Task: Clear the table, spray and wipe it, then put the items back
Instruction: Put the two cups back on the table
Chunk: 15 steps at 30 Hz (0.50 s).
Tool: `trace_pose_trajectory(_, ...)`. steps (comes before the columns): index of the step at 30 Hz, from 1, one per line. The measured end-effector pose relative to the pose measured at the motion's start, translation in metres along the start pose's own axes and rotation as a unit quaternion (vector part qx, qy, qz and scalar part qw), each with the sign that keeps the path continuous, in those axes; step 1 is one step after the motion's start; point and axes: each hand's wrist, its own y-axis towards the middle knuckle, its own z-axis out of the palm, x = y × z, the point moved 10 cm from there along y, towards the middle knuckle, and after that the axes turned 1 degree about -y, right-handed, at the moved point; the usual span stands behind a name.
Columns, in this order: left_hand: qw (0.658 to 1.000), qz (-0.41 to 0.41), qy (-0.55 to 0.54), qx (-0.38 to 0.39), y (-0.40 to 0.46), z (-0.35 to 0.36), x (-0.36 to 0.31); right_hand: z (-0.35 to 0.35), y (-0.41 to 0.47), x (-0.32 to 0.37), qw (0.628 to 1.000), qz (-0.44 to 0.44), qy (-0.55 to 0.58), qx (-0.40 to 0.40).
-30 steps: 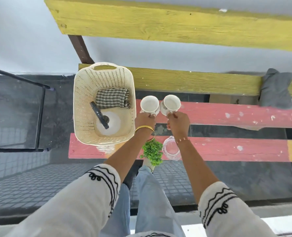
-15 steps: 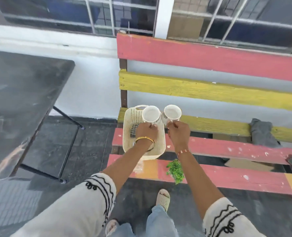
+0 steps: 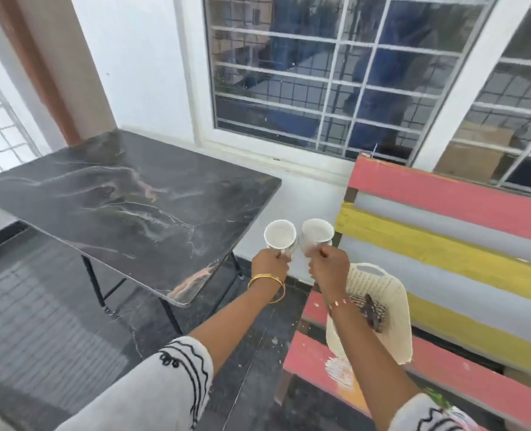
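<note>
We see both arms stretched forward and a little upward, side by side, with the wrists close together. The left hand [image 3: 270, 263] has its fingers closed around the handle of the left mug [image 3: 280, 236], and the right hand [image 3: 329, 265] has its fingers closed on the right mug [image 3: 316, 234] in the same way. We count two white mugs, both upright with the open mouth toward the camera, almost touching each other, held in the air between the table [image 3: 127, 194] and the bench [image 3: 463, 259]. The table is one, dark with marble pattern, at the left, and its top is bare. On the bench seat, just under the right forearm, stands one cream basket [image 3: 391, 309] with a checked cloth [image 3: 359, 301] inside. We count one gold bangle [image 3: 265, 283] on the left wrist and one thin bracelet [image 3: 339, 303] on the right.
</note>
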Motion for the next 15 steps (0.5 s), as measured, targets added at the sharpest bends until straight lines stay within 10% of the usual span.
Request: trace_pose_trajectory(15,0.987,-0.085,-0.060,-0.124,0.064,-0.195,0.083,0.224,-0.014,0.068,0.982,-0.013,0.040,0.182)
